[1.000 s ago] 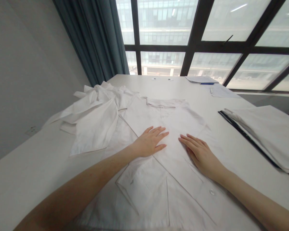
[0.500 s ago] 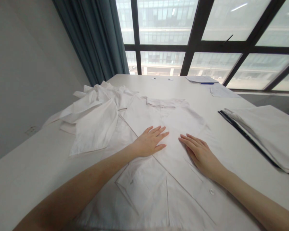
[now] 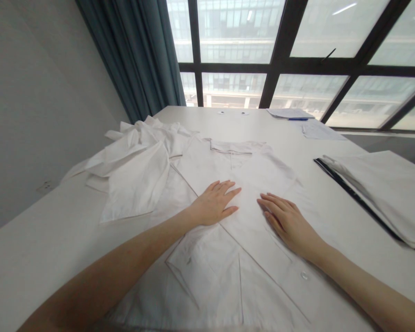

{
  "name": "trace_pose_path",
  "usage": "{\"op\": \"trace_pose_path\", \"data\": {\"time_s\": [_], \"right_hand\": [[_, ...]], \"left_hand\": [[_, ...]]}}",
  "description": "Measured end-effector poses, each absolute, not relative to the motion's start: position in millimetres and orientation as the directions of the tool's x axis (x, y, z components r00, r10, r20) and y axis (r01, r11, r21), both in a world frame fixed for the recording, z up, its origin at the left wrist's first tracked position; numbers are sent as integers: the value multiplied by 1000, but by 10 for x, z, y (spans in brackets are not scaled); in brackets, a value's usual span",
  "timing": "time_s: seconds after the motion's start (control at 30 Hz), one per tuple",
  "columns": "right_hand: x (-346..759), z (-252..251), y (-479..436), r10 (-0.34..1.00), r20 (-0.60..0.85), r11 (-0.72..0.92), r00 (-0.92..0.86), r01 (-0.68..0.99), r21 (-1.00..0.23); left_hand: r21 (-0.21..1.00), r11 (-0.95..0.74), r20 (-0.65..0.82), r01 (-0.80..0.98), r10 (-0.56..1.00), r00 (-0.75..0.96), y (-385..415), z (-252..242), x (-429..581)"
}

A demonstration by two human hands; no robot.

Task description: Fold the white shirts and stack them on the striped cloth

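Observation:
A white button-front coat (image 3: 221, 272) lies spread on the white table, its collar (image 3: 231, 147) at the far end. My left hand (image 3: 216, 203) rests on the middle of the coat, palm down with the fingers spread. To the right of it, my right hand (image 3: 285, 221) lies on the same cloth, fingers stretched out and close together. Neither hand grasps anything. A crumpled bunch of white fabric (image 3: 134, 170) covers the coat's left side. One clear button (image 3: 304, 275) shows below my right forearm's upper edge.
At right lies folded white cloth (image 3: 387, 189) with a black edge beneath. Papers (image 3: 287, 113) and a blue pen (image 3: 298, 119) sit near the table's (image 3: 193, 115) far right. Behind are a window and a blue curtain (image 3: 141, 60); a grey wall (image 3: 38, 92) stands left.
Almost nothing differs. The fingers of my left hand have drawn very slightly together, and my right thumb has shifted a little; the coat lies as before.

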State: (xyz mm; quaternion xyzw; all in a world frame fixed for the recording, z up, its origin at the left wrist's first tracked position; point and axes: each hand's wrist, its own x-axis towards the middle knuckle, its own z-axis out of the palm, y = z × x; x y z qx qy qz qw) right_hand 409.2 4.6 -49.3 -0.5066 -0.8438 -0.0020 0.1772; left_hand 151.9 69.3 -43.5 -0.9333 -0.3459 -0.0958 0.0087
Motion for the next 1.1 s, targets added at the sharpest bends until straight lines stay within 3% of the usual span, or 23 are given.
{"op": "trace_pose_path", "data": {"time_s": [1.1], "right_hand": [[4101, -499, 51, 852, 297, 495, -432, 849, -184]], "left_hand": [[55, -630, 72, 775, 776, 626, 930, -416, 1375]]}}
